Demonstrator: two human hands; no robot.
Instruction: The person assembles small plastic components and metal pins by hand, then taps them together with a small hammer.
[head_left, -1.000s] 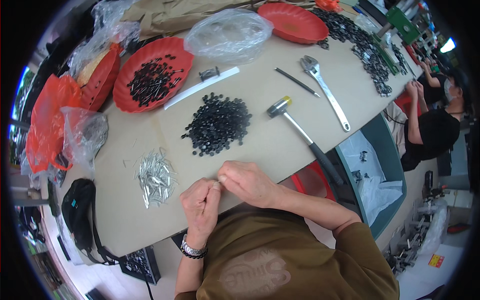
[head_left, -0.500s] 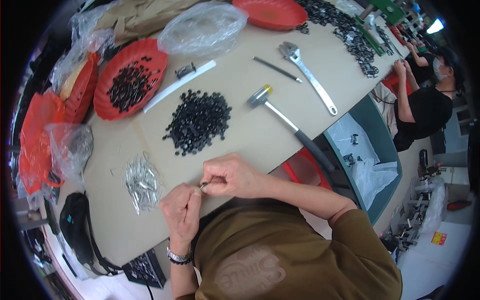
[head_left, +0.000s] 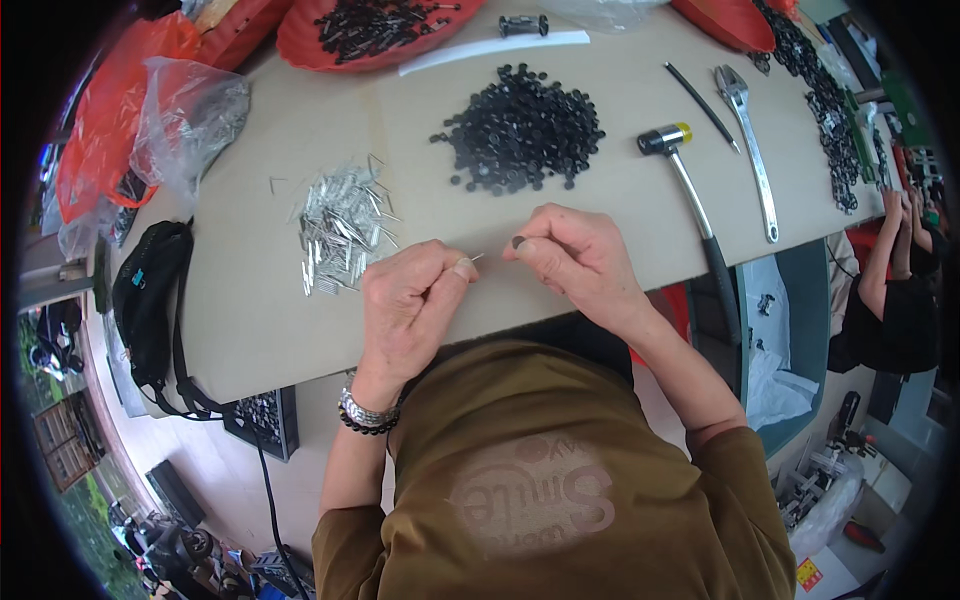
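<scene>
Pinched between the thumb and fingers of my left hand (head_left: 408,305) is a thin metal pin (head_left: 477,257), its tip pointing right. My right hand (head_left: 588,265), a short gap away, grips a small black round cap (head_left: 518,242) at its fingertips. Both hands are over the table's near edge. Beyond my left hand lies a loose heap of silvery metal pins (head_left: 345,228), some bent at the end. Farther off, past my right hand, spreads a pile of shiny black round caps (head_left: 530,130).
To the right lie a mallet (head_left: 688,180), an adjustable wrench (head_left: 750,150) and a black pen-like rod (head_left: 703,106). A red dish (head_left: 296,50) of black-headed pins stands at the back, near a white strip (head_left: 495,51). A black bag (head_left: 150,300) is at left; a green bin (head_left: 808,300) is at right.
My hands, touching before, are now apart, with the pin and the cap showing separately. The whole view has turned and shifted, so the table's things sit higher and farther right.
</scene>
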